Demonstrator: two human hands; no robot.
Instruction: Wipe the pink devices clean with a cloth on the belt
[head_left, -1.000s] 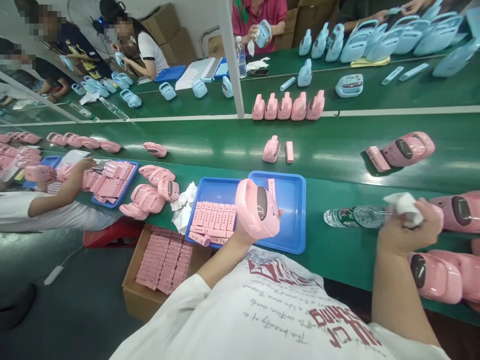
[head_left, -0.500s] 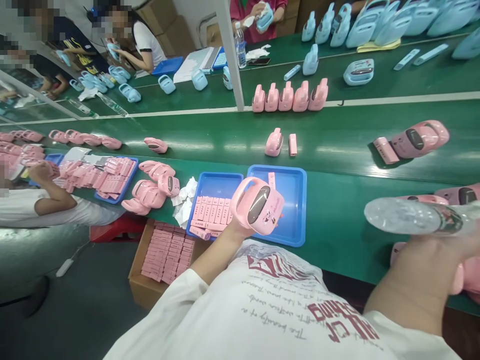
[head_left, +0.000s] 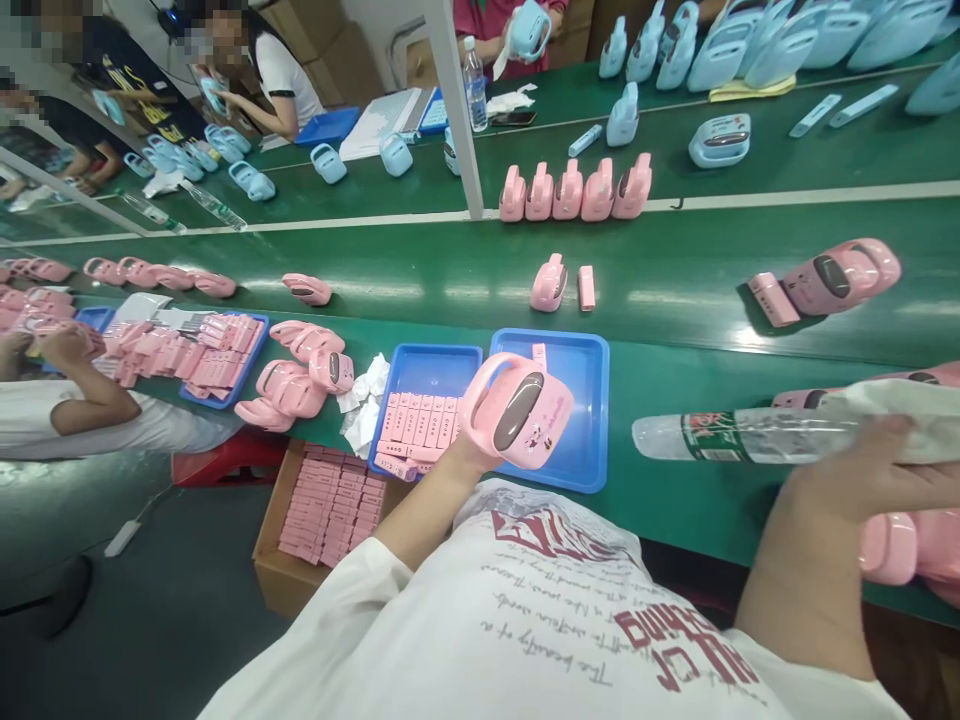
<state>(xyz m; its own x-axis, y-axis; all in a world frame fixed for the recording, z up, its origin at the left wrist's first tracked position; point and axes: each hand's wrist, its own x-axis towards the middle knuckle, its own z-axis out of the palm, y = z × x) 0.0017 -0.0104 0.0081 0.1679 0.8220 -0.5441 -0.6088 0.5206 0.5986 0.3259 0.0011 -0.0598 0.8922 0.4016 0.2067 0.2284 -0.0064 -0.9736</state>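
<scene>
A glossy pink plastic device with a looped handle (head_left: 517, 411) is held by the left hand (head_left: 478, 452), mostly hidden behind it but apparently curled round the shell, above a shallow blue plastic tray (head_left: 594, 440), likely tilted so that its front is kept in view. A white tissue (head_left: 919, 408) is pinned under the thumb of the right hand (head_left: 855, 482), whose fingers are stretched to the picture's edge; the neck end of a clear, green-labelled plastic bottle (head_left: 757, 437) is covered there, and whether it is gripped cannot be told. The device's rounded body is crossed by a dark oval window, and small dark figures and pink lettering are printed beside it.
</scene>
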